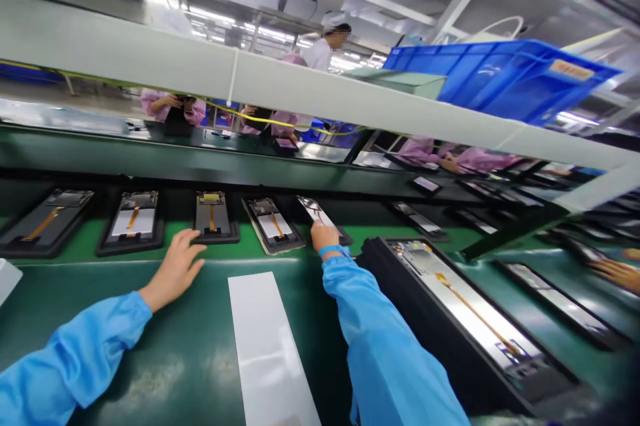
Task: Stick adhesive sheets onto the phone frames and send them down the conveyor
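My left hand (175, 269) hovers over the green mat with its fingers apart and nothing in it, close to a phone-like unit (213, 216) in a black tray. My right hand (324, 237) reaches forward, its fingers closed at the near end of another open unit (313, 207) on the green belt. Beside that one lies a unit with an orange ribbon (273, 223). A white sheet (273, 346) rests on the mat between my arms. Right of my right arm, a larger open unit (460, 299) sits on black foam.
More units in trays (133, 219) line the belt (175, 249). A white shelf beam (310, 89) crosses above, carrying a blue crate (490, 76). Another person's hand (617, 273) is at the far right, near a tray. People in pink work beyond.
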`<state>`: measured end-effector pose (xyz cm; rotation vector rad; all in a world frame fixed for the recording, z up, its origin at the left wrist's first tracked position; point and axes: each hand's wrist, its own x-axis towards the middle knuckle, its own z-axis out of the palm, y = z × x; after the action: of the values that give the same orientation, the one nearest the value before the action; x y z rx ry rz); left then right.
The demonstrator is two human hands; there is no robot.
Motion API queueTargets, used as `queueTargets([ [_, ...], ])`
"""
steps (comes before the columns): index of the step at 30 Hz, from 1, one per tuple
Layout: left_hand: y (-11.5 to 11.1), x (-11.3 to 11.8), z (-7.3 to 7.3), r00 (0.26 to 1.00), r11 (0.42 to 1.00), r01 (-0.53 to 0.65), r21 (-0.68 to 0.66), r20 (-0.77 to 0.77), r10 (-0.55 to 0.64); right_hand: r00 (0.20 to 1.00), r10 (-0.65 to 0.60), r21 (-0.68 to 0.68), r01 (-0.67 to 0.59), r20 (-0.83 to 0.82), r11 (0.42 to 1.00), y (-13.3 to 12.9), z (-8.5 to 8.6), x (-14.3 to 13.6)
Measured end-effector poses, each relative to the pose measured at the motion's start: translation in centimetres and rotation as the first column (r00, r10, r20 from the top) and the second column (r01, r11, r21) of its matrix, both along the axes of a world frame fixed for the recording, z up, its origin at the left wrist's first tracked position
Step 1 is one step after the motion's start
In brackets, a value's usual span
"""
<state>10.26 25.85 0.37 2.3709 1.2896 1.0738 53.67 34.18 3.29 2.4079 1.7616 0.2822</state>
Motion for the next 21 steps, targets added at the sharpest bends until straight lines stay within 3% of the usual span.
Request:
queueTargets([
  [4,-3.0,4.4,1.2,0.978,0.973,0.129,-0.193,0.187,-0.092,0.998,-0.001,0.150,-0.009,0.063,0.989,-1.1,3.6,-1.2],
  [7,-4.2,7.5,3.2,0.900,0.860,0.269,-0.434,0.432,-0.064,0.995,0.045,0.209,-0.063,0.090,0.976,-4.6,6.1,-3.6],
  [9,-5.2,9.4,5.1,0.793,0.731,0.397,-0.554,0.608,0.030,0.987,0.118,0.252,-0.142,0.110,0.957,-9.2,7.0,-6.5],
  [11,-7.0,11.0,7.2,0.665,0.611,0.516,-0.601,0.730,0.156,0.954,0.268,0.335,-0.297,0.132,0.894,-15.6,7.2,-10.3],
  [12,-8.3,11.7,8.1,0.601,0.572,0.564,-0.595,0.771,0.209,0.928,0.353,0.365,-0.372,0.122,0.853,-19.1,7.1,-12.4],
  [14,-11.5,12.5,9.6,0.491,0.566,0.603,-0.563,0.820,0.293,0.866,0.498,0.377,-0.477,0.045,0.794,-25.8,7.1,-16.5],
  [17,-16.2,11.0,10.0,0.396,0.639,0.532,-0.555,0.830,0.392,0.762,0.630,0.334,-0.562,-0.146,0.757,-33.2,7.9,-19.6],
  [19,-18.3,8.0,9.2,0.388,0.652,0.474,-0.592,0.805,0.449,0.718,0.642,0.346,-0.550,-0.271,0.761,-36.1,8.2,-18.8],
  [21,-19.4,3.7,7.8,0.409,0.643,0.427,-0.636,0.770,0.490,0.742,0.579,0.384,-0.453,-0.338,0.804,-38.1,7.1,-16.3],
])
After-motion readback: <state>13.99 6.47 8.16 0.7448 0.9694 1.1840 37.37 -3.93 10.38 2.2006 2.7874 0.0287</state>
